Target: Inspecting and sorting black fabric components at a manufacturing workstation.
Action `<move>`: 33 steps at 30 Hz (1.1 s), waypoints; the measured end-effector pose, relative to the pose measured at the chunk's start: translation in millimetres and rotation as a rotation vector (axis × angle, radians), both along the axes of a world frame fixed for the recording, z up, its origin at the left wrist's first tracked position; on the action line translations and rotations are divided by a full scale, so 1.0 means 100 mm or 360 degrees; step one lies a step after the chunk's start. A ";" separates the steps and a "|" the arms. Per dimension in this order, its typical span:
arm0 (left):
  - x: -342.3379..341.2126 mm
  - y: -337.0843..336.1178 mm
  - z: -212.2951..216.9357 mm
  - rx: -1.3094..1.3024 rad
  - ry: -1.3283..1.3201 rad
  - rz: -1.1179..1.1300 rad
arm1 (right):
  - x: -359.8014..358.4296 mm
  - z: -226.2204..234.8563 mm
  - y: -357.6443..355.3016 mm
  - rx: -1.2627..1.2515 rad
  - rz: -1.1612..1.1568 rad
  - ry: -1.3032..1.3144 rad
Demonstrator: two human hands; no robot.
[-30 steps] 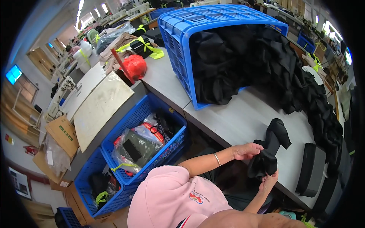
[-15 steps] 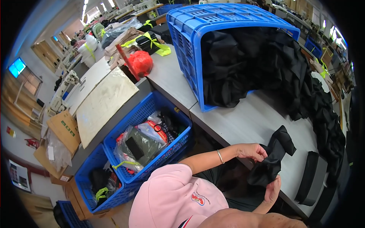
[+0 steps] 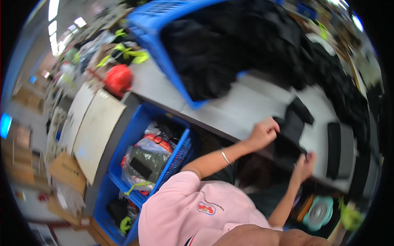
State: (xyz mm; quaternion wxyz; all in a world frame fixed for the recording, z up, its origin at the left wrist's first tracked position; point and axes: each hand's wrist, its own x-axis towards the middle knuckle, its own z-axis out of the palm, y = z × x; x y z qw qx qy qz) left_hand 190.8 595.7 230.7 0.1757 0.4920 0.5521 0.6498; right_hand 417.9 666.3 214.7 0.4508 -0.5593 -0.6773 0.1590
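Between my hands a black fabric piece (image 3: 290, 130) is stretched at the table's near edge, its far end lying on the grey tabletop. My left hand (image 3: 264, 133), with a silver bangle on its wrist, pinches the upper left edge of the cloth. Lower down and to the right, my right hand (image 3: 304, 167) grips the near right corner, slightly blurred. Just right of the cloth lies a folded black fabric stack (image 3: 340, 149). Beyond it, a large heap of black fabric (image 3: 246, 45) spills out of a tipped blue crate (image 3: 150, 37).
Two blue baskets (image 3: 123, 149) with bagged items stand below the table at left. A red plastic bag (image 3: 119, 78) and pale boards (image 3: 96, 131) lie on the left tables. A turquoise fan (image 3: 318, 213) sits under the table near my right forearm.
The view has swung, so table and crate sit higher and further left. My hands keep hold of the black cloth, and my right hand has moved up, pulling its near edge taut.
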 end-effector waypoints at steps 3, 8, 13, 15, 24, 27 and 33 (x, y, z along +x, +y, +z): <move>0.02 0.00 0.04 0.0005 -0.0075 0.0289 | -0.32 -0.01 0.04 0.0300 0.0081 -0.0273; -0.06 -0.04 -0.38 -0.0316 -0.0234 0.0002 | -0.34 -0.18 0.06 0.0133 0.0279 -0.0192; 0.04 0.10 -0.27 -0.0109 0.0246 0.0336 | -0.06 -0.13 0.13 0.0540 0.0239 -0.0483; 0.03 0.17 -0.15 -0.0102 0.0382 0.0374 | 0.11 -0.11 0.32 0.0666 0.0057 -0.0626; 0.15 0.07 -0.03 -0.0170 -0.0020 0.0119 | 0.84 0.58 0.88 0.0696 -0.0236 -0.0840; 0.26 -0.01 -0.03 -0.0150 -0.0179 0.0096 | 1.50 0.36 1.38 0.0479 -0.0568 -0.1003; 0.36 -0.22 -0.13 -0.0178 -0.0375 0.0098 | 1.82 0.59 1.65 -0.0009 -0.0123 -0.0640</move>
